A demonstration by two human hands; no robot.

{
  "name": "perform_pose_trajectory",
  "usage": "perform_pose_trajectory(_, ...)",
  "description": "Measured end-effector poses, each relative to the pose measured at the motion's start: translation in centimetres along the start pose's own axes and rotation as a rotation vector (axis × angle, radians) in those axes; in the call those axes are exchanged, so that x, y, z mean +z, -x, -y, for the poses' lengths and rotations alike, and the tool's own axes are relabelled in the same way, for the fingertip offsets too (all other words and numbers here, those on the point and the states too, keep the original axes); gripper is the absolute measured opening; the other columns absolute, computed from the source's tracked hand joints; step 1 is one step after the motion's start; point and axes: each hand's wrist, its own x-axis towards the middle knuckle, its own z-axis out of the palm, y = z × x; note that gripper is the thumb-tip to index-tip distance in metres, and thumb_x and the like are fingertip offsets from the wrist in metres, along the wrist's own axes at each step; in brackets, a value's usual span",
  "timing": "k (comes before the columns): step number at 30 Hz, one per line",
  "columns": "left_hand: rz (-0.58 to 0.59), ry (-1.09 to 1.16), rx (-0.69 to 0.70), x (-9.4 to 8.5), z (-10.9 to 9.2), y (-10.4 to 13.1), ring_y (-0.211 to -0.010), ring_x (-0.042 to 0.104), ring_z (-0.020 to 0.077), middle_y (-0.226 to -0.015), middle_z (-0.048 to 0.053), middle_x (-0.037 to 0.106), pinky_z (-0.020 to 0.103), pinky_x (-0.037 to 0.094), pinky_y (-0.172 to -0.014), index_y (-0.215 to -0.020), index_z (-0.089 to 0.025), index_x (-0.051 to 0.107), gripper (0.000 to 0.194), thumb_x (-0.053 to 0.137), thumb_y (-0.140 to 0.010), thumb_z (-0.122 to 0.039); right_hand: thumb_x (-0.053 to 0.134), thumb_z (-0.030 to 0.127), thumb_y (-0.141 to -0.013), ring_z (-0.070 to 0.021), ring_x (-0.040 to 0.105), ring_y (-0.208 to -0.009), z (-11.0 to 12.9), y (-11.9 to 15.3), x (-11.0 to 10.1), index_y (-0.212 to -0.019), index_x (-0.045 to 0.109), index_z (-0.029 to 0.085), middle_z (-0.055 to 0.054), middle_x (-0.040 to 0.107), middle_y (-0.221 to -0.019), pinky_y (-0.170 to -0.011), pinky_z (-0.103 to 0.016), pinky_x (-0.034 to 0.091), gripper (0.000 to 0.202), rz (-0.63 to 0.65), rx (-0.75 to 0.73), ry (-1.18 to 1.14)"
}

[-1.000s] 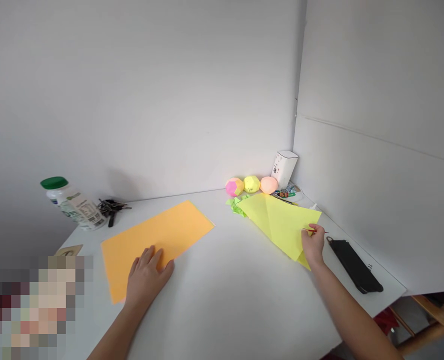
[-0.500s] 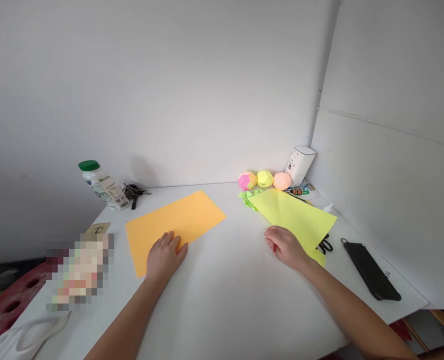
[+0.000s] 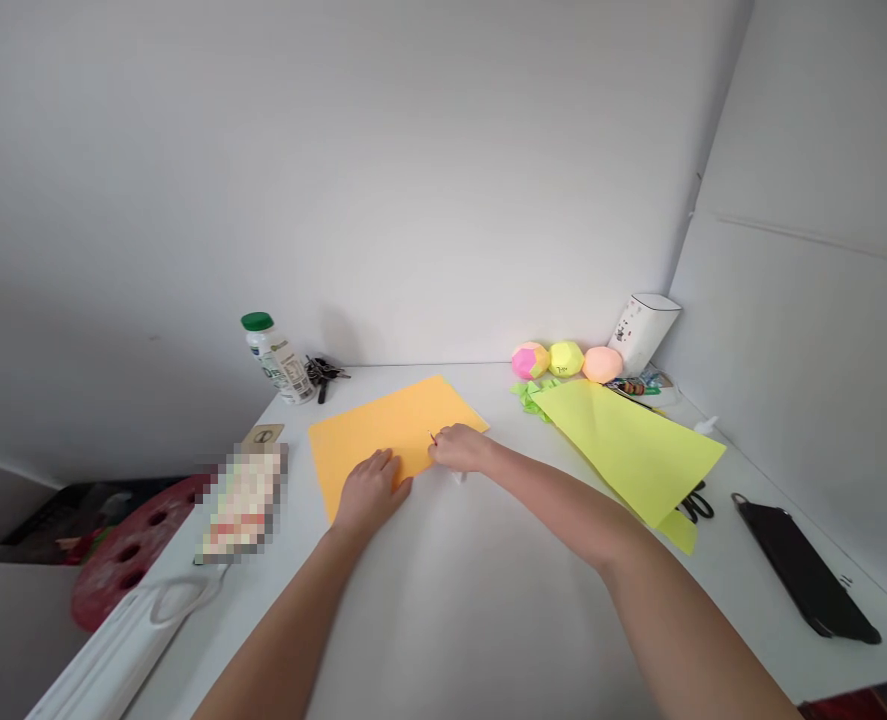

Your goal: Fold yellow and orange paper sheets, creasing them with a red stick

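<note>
A sheet of orange paper (image 3: 383, 425) lies left of the middle of the white surface (image 3: 488, 610), with its far corner pointing at the back edge. The left hand (image 3: 372, 490) rests on its near edge, palm down, fingers loosely spread and thumb apart, pressing without gripping. The right hand (image 3: 458, 447), at the sheet's near right side, has its fingers curled closed around a slim pointed tool (image 3: 433, 438); too little of it shows to tell pencil from pen. The paper looks light and thin, stiff enough to lie flat but easily creased or slid about, so it is best pinned with a flat palm or lifted by two opposite edges rather than pinched at one corner. Toward the right edge lies a yellow-green sheet (image 3: 630, 440), likely just as flimsy. As for writing, the green-capped bottle (image 3: 282, 368) near the back left corner carries a printed label with a barcode, but no brand can be read. By the back edge, the yellow ball (image 3: 566, 359) bears a short handwritten mark, illegible from here, and the white container (image 3: 644, 333) at the back right corner shows small dark markings.
</note>
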Motion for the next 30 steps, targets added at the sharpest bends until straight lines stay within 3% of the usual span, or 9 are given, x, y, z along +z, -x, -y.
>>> perform_pose_trajectory(6, -0.018, 0.034, 0.037, 0.4, 0.2, -0.5, -0.113, 0.055, 0.0248, -0.123, 0.013, 0.058, 0.043, 0.044, -0.097, -0.103, -0.015, 0.062, 0.021, 0.051, -0.091, -0.028, 0.057, 0.033, -0.093, -0.0208, 0.060, -0.101, -0.1, -0.3, -0.4, -0.119, 0.055, 0.015, -0.009, 0.058, -0.119, -0.085, -0.041, 0.053, 0.032, 0.117, 0.049, -0.002)
perform_pose_trajectory(9, -0.017, 0.063, 0.033, 0.4, 0.4, -0.6, -0.106, 0.058, 0.0210, -0.118, 0.008, 0.059, 0.044, 0.049, -0.091, -0.110, -0.016, 0.059, 0.025, 0.055, -0.092, -0.033, 0.057, 0.033, -0.093, -0.0208, 0.060, -0.101, -0.4, -0.1, -0.7, -0.119, 0.055, 0.015, -0.009, 0.058, -0.119, -0.085, -0.041, 0.053, 0.033, 0.131, 0.093, -0.020)
perform_pose_trajectory(16, -0.004, 0.125, -0.017, -0.3, 1.1, -0.8, -0.102, 0.059, 0.0196, -0.120, 0.008, 0.058, 0.041, 0.052, -0.087, -0.113, -0.018, 0.058, 0.026, 0.054, -0.093, -0.033, 0.057, 0.033, -0.093, -0.0207, 0.060, -0.101, -0.8, 0.2, -0.3, -0.119, 0.055, 0.015, -0.009, 0.058, -0.119, -0.085, -0.041, 0.053, 0.032, 0.106, 0.184, -0.065)
perform_pose_trajectory(25, 0.021, 0.058, 0.025, -0.7, 1.2, -0.8, -0.097, 0.061, 0.0187, -0.116, 0.008, 0.059, 0.039, 0.053, -0.083, -0.115, -0.017, 0.057, 0.028, 0.055, -0.092, -0.034, 0.055, 0.034, -0.094, -0.0198, 0.061, -0.098, -1.1, 0.3, 0.6, -0.115, 0.057, 0.015, -0.008, 0.060, -0.113, -0.083, -0.039, 0.053, 0.029, -0.102, 0.235, -0.171)
perform_pose_trajectory(28, 0.001, 0.017, 0.088, -1.6, 0.0, -0.8, -0.092, 0.061, 0.0171, -0.108, 0.006, 0.061, 0.037, 0.053, -0.080, -0.110, -0.016, 0.058, 0.026, 0.056, -0.092, -0.034, 0.055, 0.037, -0.093, -0.0232, 0.056, -0.107, -0.5, 0.9, 0.2, -0.103, 0.061, 0.013, -0.012, 0.061, -0.112, -0.087, -0.038, 0.048, 0.027, -0.259, 0.211, -0.199)
perform_pose_trajectory(30, -0.022, -0.003, 0.148, -2.6, -1.8, -0.4, -0.084, 0.060, 0.0163, -0.094, 0.005, 0.062, 0.035, 0.051, -0.076, -0.097, -0.014, 0.061, 0.015, 0.052, -0.093, -0.026, 0.054, 0.035, -0.093, -0.0244, 0.051, -0.113, 0.3, 2.0, -0.1, -0.097, 0.062, 0.014, -0.014, 0.060, -0.116, -0.090, -0.036, 0.043, 0.023, -0.361, 0.182, -0.218)
